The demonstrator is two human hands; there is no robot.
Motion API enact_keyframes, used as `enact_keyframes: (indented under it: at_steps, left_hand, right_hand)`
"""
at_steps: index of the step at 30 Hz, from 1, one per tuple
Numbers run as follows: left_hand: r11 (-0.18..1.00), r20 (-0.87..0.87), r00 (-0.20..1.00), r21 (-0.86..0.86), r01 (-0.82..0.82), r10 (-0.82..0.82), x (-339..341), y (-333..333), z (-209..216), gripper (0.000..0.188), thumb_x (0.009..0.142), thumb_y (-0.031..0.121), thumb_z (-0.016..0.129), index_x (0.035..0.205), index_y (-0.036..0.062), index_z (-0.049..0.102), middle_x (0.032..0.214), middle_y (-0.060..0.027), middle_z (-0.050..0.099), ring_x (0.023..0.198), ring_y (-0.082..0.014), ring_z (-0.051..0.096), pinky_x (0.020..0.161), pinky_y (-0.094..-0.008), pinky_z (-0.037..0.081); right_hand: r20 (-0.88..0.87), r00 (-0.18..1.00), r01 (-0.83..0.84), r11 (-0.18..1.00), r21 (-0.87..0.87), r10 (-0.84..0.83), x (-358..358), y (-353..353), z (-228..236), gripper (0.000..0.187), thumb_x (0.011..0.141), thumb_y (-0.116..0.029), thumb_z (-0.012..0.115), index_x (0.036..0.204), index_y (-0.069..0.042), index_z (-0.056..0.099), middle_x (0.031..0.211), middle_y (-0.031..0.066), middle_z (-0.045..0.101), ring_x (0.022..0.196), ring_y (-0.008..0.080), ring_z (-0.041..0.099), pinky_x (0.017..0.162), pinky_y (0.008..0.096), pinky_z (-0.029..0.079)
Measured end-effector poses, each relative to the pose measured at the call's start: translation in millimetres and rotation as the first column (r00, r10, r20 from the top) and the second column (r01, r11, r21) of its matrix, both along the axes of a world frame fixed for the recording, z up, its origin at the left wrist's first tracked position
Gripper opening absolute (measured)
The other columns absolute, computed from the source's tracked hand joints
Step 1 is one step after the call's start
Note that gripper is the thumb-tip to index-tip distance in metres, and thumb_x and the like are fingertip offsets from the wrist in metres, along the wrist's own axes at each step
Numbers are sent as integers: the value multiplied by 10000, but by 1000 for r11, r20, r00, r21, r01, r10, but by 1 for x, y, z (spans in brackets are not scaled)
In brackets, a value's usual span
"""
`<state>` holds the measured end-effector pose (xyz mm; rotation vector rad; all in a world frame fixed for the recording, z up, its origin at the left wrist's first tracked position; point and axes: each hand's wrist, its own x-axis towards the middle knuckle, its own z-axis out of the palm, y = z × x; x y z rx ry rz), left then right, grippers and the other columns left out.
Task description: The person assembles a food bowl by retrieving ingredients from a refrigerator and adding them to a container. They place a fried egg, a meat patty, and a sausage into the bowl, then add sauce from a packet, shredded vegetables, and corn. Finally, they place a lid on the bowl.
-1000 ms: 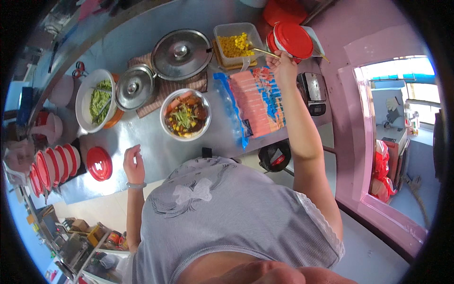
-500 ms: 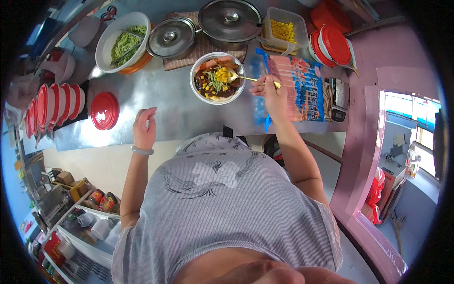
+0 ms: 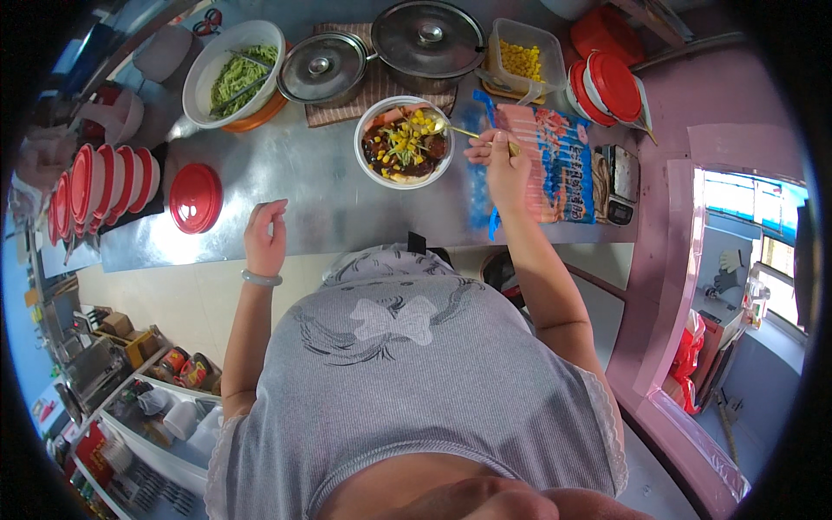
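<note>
My right hand (image 3: 501,161) is closed round the handle of a gold spoon (image 3: 469,133), whose bowl tips over the upper right of a white bowl of food (image 3: 360,154). Dark sauce, shredded green vegetable, pink sausage pieces and scattered yellow corn (image 3: 406,139) fill that bowl. Under my right hand lies a blue and clear pack of pink sausages (image 3: 544,169). My left hand (image 3: 266,237), with a grey bangle at the wrist, hovers at the table's front edge, holding nothing, fingers loosely bent and thumb apart. A red lid (image 3: 195,198) lies left of it.
Behind the bowl stand two lidded steel pots (image 3: 429,43) on a striped cloth. Left of them is a white tub of shredded greens (image 3: 195,97) with tongs; right, a clear box of corn (image 3: 520,62). Stacked red-lidded bowls (image 3: 104,186) line the left, and a scale (image 3: 621,178) sits right.
The corn heaped on the spoon has dropped and spread over the food. The spoon has shifted up and right toward the bowl's rim; my left hand stays about where it was.
</note>
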<state>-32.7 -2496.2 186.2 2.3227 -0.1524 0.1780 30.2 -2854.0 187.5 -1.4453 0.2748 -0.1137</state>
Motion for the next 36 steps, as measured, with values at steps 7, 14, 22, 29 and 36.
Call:
enact_keyframes:
  at_steps: [7,14,22,29,36]
  left_hand:
    - [1000,-4,1000,9,10,-10,-3,-11,1,246,744,-63,442,943,25,557,818,-111,553,750,-216,570,663,-281,447]
    - [993,80,994,79,-82,76,-20,10,-32,279,712,-94,466,946,22,563,837,-106,559,753,-211,567,676,-280,451]
    - [612,72,788,588,-528,611,3,132,-68,316,742,139,541,1057,142,518,1064,-81,480,916,-269,534,724,-389,455]
    - [619,-41,934,759,-202,356,3,175,-68,164,745,123,521,903,85,539,877,-67,541,741,-254,578,591,-364,479]
    - [854,278,953,518,-45,-119,-23,125,-24,110,684,46,594,791,54,569,814,-67,554,687,-238,565,533,-328,479]
  right_hand:
    - [-92,973,231,852,470,-213,9,-34,13,259,911,-238,387,877,1,482,777,129,584,657,194,583,574,296,482]
    - [225,958,215,964,-159,-177,111,-170,-41,300,876,-171,306,1098,9,398,1049,232,491,937,295,489,817,370,408]
    - [-80,955,294,948,123,-286,102,-148,-37,503,817,-93,527,1250,-13,284,830,146,551,648,184,543,537,266,437]
    - [54,995,100,959,-265,-89,-10,-21,11,349,828,-53,475,1166,11,414,771,100,576,482,92,457,419,208,359]
    - [104,820,-425,721,-547,562,-34,67,12,261,765,2,537,1026,-6,532,1132,158,488,676,176,596,626,265,488]
